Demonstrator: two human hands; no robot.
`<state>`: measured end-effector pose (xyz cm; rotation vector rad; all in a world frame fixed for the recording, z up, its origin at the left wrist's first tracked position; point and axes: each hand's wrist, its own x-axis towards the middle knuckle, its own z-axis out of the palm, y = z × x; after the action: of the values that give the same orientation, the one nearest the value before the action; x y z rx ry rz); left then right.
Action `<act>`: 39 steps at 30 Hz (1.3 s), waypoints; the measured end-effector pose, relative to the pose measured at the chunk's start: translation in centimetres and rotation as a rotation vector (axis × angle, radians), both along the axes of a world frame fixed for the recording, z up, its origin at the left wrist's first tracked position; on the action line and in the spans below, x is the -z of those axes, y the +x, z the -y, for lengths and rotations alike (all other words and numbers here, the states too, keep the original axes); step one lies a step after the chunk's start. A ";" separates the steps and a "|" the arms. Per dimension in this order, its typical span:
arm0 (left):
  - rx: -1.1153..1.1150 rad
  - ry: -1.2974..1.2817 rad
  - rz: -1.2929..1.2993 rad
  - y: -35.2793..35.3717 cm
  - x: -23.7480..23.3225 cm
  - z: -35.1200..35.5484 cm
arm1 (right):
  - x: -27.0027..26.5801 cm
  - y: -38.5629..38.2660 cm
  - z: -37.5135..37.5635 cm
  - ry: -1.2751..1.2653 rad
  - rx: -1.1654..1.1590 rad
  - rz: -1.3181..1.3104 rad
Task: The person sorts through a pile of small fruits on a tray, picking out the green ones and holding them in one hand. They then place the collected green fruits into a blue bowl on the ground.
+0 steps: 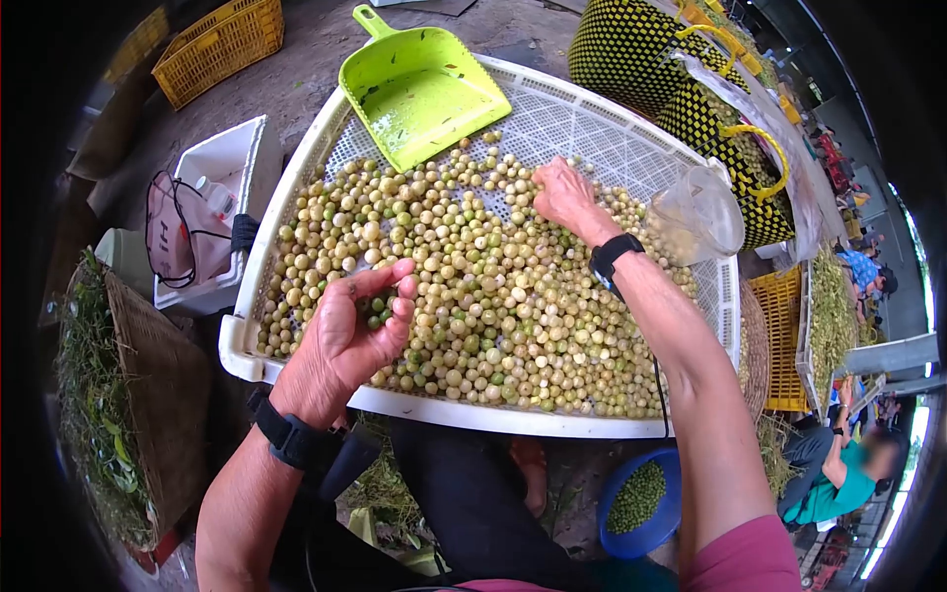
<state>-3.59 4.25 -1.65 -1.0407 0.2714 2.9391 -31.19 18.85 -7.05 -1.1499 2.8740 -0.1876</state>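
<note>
Pale yellow and green round fruits (464,296) are spread over a white perforated tray (239,340) in front of me. My left hand (350,331) is held palm up over the tray's left side, its fingers curled around a few small green fruits (377,314). Small dark specks cling to that hand's fingers. At the far right of the pile, my right hand (567,200) reaches down with bent fingers touching the fruits. Its fingertips are partly hidden, so what they pinch cannot be made out.
A lime-green dustpan (424,94) lies across the tray's far edge. To the right, a clear plastic cup (696,215) rests on its side. Below is a blue bowl (641,531) of small green fruits. Checkered bags (631,54), a white foam box (222,163) and a seated person (838,474) surround the tray.
</note>
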 end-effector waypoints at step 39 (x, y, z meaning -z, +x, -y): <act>-0.032 -0.013 -0.035 1.0 -0.5 1.0 | -1.3 8.5 -0.7 0.035 -0.106 0.274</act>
<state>-2.59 3.26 -1.16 -1.0057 0.2775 2.9902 -22.66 19.54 -5.71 -1.1648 2.5636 -0.2669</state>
